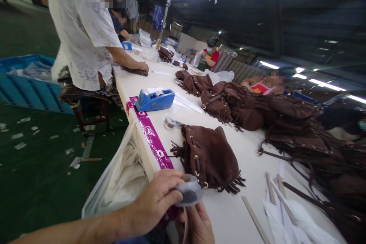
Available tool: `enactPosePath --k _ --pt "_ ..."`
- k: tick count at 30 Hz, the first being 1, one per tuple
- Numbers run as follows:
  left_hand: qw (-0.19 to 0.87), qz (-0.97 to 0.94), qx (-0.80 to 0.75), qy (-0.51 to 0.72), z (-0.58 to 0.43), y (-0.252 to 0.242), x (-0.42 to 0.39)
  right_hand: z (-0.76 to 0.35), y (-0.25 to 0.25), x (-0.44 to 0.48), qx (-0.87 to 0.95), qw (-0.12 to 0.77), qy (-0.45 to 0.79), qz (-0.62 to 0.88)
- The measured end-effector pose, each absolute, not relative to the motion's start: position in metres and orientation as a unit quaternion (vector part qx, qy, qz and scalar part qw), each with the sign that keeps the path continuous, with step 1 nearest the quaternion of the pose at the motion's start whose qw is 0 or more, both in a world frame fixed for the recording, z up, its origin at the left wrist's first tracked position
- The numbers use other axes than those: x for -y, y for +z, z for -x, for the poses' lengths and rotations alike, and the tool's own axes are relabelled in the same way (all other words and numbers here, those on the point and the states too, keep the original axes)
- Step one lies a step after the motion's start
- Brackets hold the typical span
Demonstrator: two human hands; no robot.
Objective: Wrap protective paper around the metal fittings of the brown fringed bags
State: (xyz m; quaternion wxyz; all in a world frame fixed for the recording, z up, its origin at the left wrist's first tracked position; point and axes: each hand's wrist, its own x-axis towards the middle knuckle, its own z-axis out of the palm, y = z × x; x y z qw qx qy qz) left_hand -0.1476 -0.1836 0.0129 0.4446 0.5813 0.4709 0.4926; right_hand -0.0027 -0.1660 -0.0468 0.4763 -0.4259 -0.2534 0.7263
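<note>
In the head view my left hand is closed on a round, greyish see-through piece that looks like a roll of tape. Its thumb presses on the near side. Below it, my right hand has its fingers curled up close to the piece's underside. A narrow pale strip hangs from the piece and runs down at my right hand; the grip on it is partly hidden. Just beyond my hands, a dark brown drawstring bag with fringe and gold rings lies on the white table.
A blue tape dispenser and a small roll stand farther up the table. Brown bags are heaped along the right side. Flat strips lie near right. A co-worker works at the left edge, beside a blue crate.
</note>
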Motion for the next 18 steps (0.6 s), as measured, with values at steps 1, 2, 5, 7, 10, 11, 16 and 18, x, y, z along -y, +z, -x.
enactPosePath --k 1,2,5,7,10,11,16,18 --pt "0.512 -0.519 -0.463 0.504 0.147 0.012 0.181 0.004 -0.042 0.17 0.234 0.47 0.729 0.439" --pt "0.582 -0.447 -0.449 0.51 0.147 0.011 0.179 0.005 -0.037 0.173 0.211 0.465 0.732 0.451" --pt "0.706 -0.276 -0.393 0.521 0.144 0.012 0.175 0.009 -0.023 0.179 0.193 0.458 0.743 0.448" --pt "0.72 -0.237 -0.366 0.54 0.143 0.015 0.173 0.008 -0.017 0.178 0.208 0.444 0.749 0.446" --pt "0.732 -0.195 -0.338 0.559 0.143 0.015 0.169 0.003 -0.012 0.178 0.259 0.418 0.733 0.469" --pt "0.736 -0.18 -0.333 0.562 0.144 0.014 0.168 0.002 -0.011 0.18 0.28 0.417 0.722 0.476" --pt "0.771 -0.129 -0.331 0.529 0.15 0.011 0.16 0.009 -0.007 0.194 0.347 0.453 0.687 0.449" --pt "0.785 -0.119 -0.337 0.506 0.152 0.012 0.158 0.016 -0.006 0.197 0.36 0.47 0.686 0.422"
